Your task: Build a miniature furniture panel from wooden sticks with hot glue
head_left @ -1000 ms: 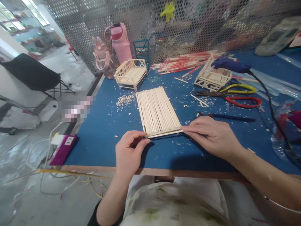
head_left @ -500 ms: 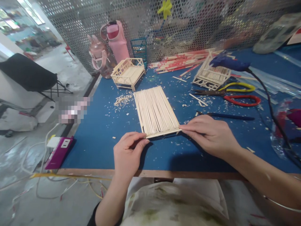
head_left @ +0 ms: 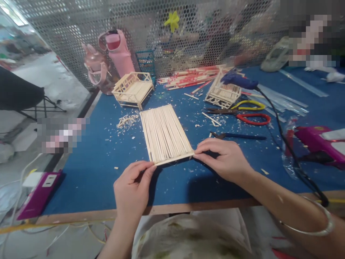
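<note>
Jointly, left hand [head_left: 132, 184] and right hand [head_left: 225, 158] pinch a stick panel [head_left: 165, 133] between fingers [head_left: 141, 165]; beyond it, a pink bottle [head_left: 122, 55], contents hidden.

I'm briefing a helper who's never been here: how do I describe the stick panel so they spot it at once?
On the blue table, find the left hand and right hand near its front edge. The panel is the slab of parallel sticks whose near corners they pinch. Unlike the mini bench behind it, no railings rise from it.
</note>
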Tool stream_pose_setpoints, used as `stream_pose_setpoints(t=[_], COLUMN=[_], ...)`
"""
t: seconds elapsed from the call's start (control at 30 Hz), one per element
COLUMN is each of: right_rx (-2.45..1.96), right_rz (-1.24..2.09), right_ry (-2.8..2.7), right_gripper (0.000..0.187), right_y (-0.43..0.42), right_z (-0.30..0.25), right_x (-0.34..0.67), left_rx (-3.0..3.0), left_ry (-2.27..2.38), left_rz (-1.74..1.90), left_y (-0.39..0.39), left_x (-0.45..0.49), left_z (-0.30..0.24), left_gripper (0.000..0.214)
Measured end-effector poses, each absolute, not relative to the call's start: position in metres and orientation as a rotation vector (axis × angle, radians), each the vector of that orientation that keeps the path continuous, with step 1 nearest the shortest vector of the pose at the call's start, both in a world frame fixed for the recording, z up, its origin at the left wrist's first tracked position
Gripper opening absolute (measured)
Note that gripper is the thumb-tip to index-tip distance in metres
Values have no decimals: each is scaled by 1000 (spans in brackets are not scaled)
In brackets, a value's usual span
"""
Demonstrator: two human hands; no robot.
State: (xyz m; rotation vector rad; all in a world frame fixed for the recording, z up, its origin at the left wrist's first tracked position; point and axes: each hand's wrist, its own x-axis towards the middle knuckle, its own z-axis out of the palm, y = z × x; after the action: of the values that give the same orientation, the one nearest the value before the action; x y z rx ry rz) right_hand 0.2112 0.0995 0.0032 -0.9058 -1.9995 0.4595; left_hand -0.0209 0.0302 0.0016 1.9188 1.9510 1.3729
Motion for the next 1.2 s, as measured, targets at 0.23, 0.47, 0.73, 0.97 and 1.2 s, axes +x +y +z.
stream_pose_setpoints(t=[0.23,0.47,0.73,0.97,1.2], right_rx=[-930,-979,-1177,-1191,-1162], right_rz=[532,663,983,1102,1197], right_ry=[-1957,-1908,-1764,-1686,-1636], right_gripper=[12,12,13,16,18], right_y=[100,101,102,101,102], right_z=[3,3,8,7,5], right_x=[210,209,207,205,204], left_rx=[2054,1995,1948,1822,1720], left_ry=[1974,1958,1921,1929,1947], left_rz=[1370,1391,1419,1424,1416], left_y=[28,30,30,30,29], left_x=[-20,-20,-20,-19,-17], left_z=[2,1,2,2,5], left_gripper=[11,8,8,8,10])
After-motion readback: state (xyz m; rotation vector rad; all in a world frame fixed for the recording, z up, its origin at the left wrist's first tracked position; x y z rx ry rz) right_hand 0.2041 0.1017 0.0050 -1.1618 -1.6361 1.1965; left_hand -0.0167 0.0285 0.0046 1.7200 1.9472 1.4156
